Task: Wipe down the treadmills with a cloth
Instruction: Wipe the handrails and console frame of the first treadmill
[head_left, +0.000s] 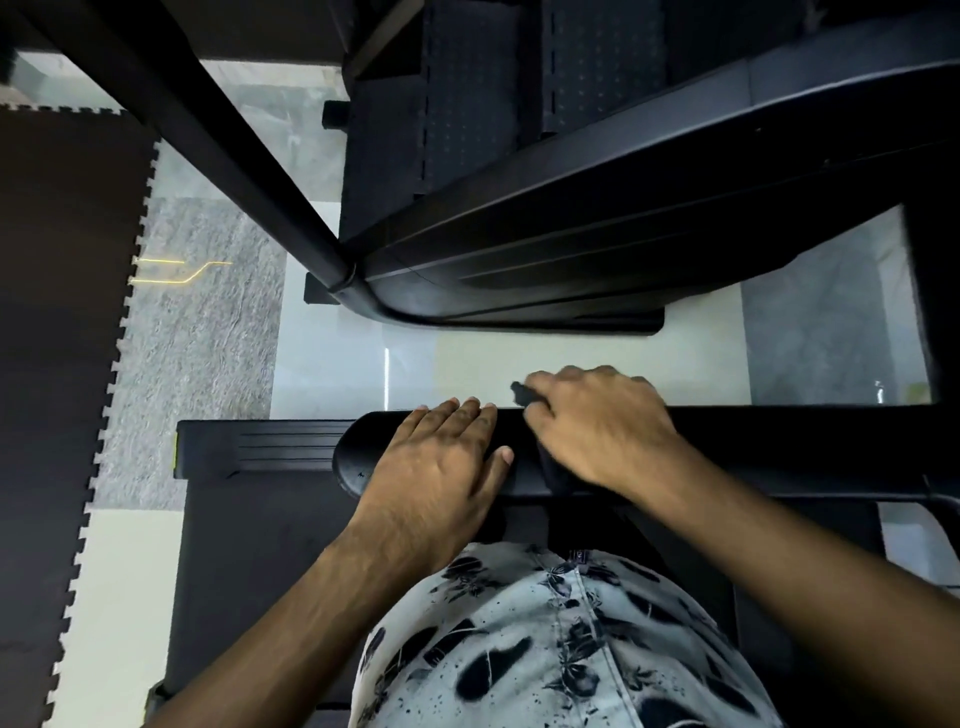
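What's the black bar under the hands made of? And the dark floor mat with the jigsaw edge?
The bar looks like hard black plastic, smooth with a soft sheen on its rounded end; maybe coated metal. The floor mat looks like dull foam or rubber, given its puzzle-tooth edge.

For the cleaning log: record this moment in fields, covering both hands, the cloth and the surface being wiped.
left hand: flat on the black treadmill bar, fingers straight, holding nothing
right hand: grips the dark cloth on the same bar
cloth visibility: mostly hidden under the right hand
second treadmill: ahead, untouched
floor: pale tiles; dark interlocking mat at left
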